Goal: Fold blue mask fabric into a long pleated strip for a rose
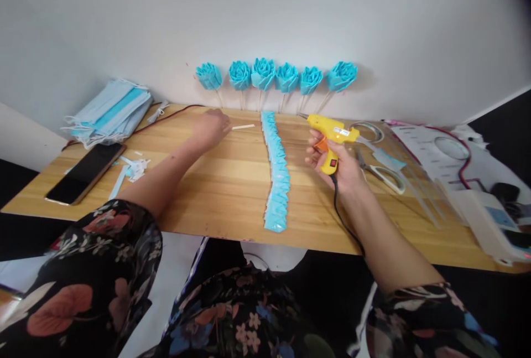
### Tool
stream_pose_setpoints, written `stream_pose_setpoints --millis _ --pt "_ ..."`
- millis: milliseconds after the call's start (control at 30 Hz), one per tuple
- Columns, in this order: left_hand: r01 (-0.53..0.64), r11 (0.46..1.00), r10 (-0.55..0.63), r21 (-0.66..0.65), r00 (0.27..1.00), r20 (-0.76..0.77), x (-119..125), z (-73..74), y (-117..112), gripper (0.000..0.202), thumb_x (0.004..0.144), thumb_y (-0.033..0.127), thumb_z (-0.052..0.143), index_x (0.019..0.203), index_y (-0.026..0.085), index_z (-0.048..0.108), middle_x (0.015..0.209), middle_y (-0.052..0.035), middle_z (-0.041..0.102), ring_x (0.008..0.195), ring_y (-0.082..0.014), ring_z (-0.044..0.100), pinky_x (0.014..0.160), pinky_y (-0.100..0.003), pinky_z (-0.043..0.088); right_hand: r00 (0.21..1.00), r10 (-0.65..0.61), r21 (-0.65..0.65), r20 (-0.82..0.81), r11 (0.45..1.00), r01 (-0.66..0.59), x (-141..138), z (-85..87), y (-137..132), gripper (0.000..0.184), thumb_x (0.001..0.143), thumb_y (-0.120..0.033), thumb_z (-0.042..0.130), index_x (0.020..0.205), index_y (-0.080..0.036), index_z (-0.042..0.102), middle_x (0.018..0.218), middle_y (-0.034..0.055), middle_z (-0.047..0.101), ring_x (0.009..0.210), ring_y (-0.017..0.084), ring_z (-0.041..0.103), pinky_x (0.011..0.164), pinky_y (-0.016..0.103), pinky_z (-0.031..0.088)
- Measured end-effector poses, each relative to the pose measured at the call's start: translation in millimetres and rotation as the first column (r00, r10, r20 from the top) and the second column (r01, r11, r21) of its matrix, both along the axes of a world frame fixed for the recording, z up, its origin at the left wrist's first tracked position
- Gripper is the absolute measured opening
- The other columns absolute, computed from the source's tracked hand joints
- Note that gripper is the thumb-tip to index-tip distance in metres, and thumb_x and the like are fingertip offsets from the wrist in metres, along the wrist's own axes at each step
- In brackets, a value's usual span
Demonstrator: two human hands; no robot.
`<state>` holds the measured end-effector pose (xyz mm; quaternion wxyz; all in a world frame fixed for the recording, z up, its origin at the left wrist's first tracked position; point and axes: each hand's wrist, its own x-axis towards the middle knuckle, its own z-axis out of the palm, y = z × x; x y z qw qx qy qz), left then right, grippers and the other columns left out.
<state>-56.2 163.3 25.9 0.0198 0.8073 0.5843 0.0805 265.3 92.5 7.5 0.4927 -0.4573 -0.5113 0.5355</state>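
My right hand (338, 167) is wrapped round the handle of a yellow hot glue gun (335, 130), its fingers by the orange trigger and its nozzle pointing left. My left hand (211, 129) is closed in a pinch at the end of a thin pale stick (244, 126); the fingertips are partly hidden. Between the hands, a long pleated strip of light blue material (275, 172) runs from the back of the table toward its front edge. Several blue flowers on sticks, one of them a rose-shaped flower (263, 74), lean against the wall behind.
At the left lie a stack of blue face masks (110, 109), a phone (85, 174) and white scraps (135, 170). Scissors (388, 176), a tape roll (369, 132), clear glue sticks (418, 197) and a white device (487, 222) are at the right. The gun's black cord (342, 214) hangs over the table edge.
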Motion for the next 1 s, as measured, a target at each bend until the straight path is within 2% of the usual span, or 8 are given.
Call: stream_pose_setpoints --millis 100,233,367,500,600,733,867,1000 --pt "-0.054 0.999 0.054 0.009 0.998 -0.041 -12.0 -15.4 17.9 0.029 0.094 0.032 0.048 0.103 0.011 0.067 0.114 -0.0169 0.066 0.108 -0.027 0.057 0.091 -0.033 0.04 0.998 -0.017 0.034 0.056 0.999 0.015 -0.2 -5.4 -4.6 0.043 0.089 -0.046 0.044 0.121 -0.024 0.063 0.112 0.0092 0.07 0.089 0.022 0.069 0.071 0.037 0.06" --pt "-0.058 0.998 0.058 0.005 0.998 -0.014 -14.2 -26.4 22.8 0.029 0.096 0.031 0.047 0.103 0.011 0.066 0.112 -0.0149 0.067 0.106 -0.0236 0.055 0.089 -0.03 0.039 0.999 -0.023 0.002 0.043 1.0 0.023 -2.8 -3.4 -7.7 0.046 0.09 -0.046 0.042 0.123 -0.023 0.063 0.108 0.01 0.07 0.081 0.021 0.066 0.066 0.037 0.057" --pt "-0.071 0.997 0.074 0.03 0.988 -0.132 -14.9 -26.9 28.5 0.034 0.098 0.031 0.04 0.107 0.01 0.065 0.114 -0.018 0.065 0.108 -0.0277 0.056 0.089 -0.035 0.038 0.999 -0.019 -0.038 0.041 0.999 0.021 -3.1 -1.6 -6.9 0.048 0.09 -0.046 0.039 0.126 -0.023 0.061 0.109 0.0107 0.069 0.08 0.022 0.063 0.065 0.038 0.055" --pt "-0.093 0.995 0.097 0.029 0.981 -0.171 -17.4 -28.9 32.7 0.038 0.101 0.028 0.033 0.113 0.009 0.063 0.12 -0.0187 0.062 0.114 -0.0315 0.053 0.092 -0.04 0.035 0.987 0.006 -0.037 0.158 0.999 0.0 -0.8 -1.9 -7.7 0.05 0.093 -0.05 0.031 0.126 -0.026 0.06 0.118 0.0113 0.066 0.089 0.025 0.064 0.069 0.042 0.055" --pt "-0.12 0.993 0.121 0.017 0.981 -0.151 -19.1 -29.5 31.1 0.037 0.103 0.026 0.031 0.119 0.007 0.058 0.125 -0.0142 0.059 0.114 -0.0268 0.048 0.094 -0.039 0.032 0.998 -0.018 -0.083 0.066 0.996 0.023 -0.8 -0.7 -8.6 0.043 0.092 -0.045 0.034 0.12 -0.029 0.063 0.118 0.0072 0.066 0.087 0.021 0.064 0.069 0.038 0.054" --pt "-0.094 0.99 0.104 0.106 0.99 -0.095 -18.9 -23.3 23.3 0.036 0.107 0.031 0.028 0.123 0.008 0.051 0.127 -0.0066 0.055 0.107 -0.0176 0.039 0.098 -0.035 0.029 0.991 -0.067 -0.196 -0.115 0.98 0.044 -3.9 4.1 -9.4 0.041 0.094 -0.032 0.03 0.111 -0.029 0.067 0.111 0.0005 0.067 0.076 0.01 0.059 0.066 0.027 0.05" --pt "-0.106 0.986 0.113 0.132 0.992 -0.048 -14.2 -17.7 16.3 0.037 0.107 0.032 0.024 0.128 0.011 0.047 0.127 -0.0056 0.056 0.105 -0.019 0.039 0.101 -0.037 0.026 0.993 -0.116 -0.244 0.008 0.963 0.115 -6.9 9.9 -9.9 0.051 0.099 -0.028 0.018 0.116 -0.029 0.066 0.118 -0.0004 0.068 0.081 0.009 0.062 0.069 0.027 0.048" --pt "-0.168 0.976 0.166 0.137 0.986 0.021 -14.7 -21.5 18.0 0.034 0.108 0.03 0.025 0.13 0.014 0.044 0.122 -0.0015 0.059 0.101 -0.0151 0.042 0.094 -0.03 0.03 0.989 -0.145 -0.257 0.033 0.955 0.148 -7.8 12.0 -9.7 0.055 0.1 -0.027 0.016 0.118 -0.029 0.068 0.123 0.0007 0.068 0.083 0.009 0.063 0.068 0.028 0.049"
